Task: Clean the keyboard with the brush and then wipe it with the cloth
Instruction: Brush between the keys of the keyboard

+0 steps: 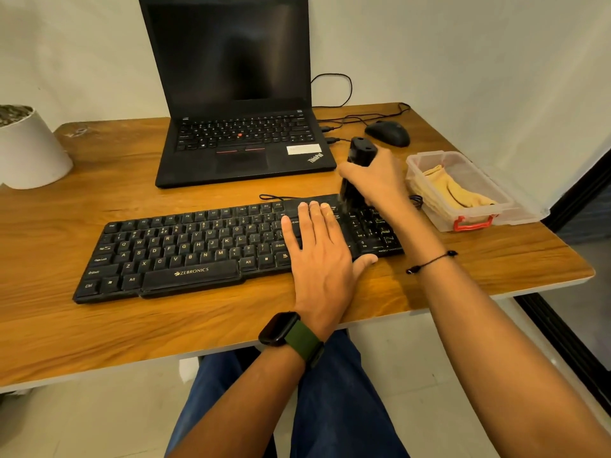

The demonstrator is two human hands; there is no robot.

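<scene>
A black keyboard [185, 249] lies across the wooden table [99, 325]. My left hand [319, 256] rests flat on the keyboard's right part, fingers spread, holding nothing. My right hand [377, 180] grips a black brush [358, 160] held upright, its bristles touching the keys at the top of the number pad. A yellow cloth [453, 190] lies folded in a clear plastic box [479, 209] at the right of the table.
An open black laptop [238, 127] stands behind the keyboard. A black mouse [388, 133] and cables lie at the back right. A white plant pot [29, 150] stands at the left edge. My knees are under the table's front edge.
</scene>
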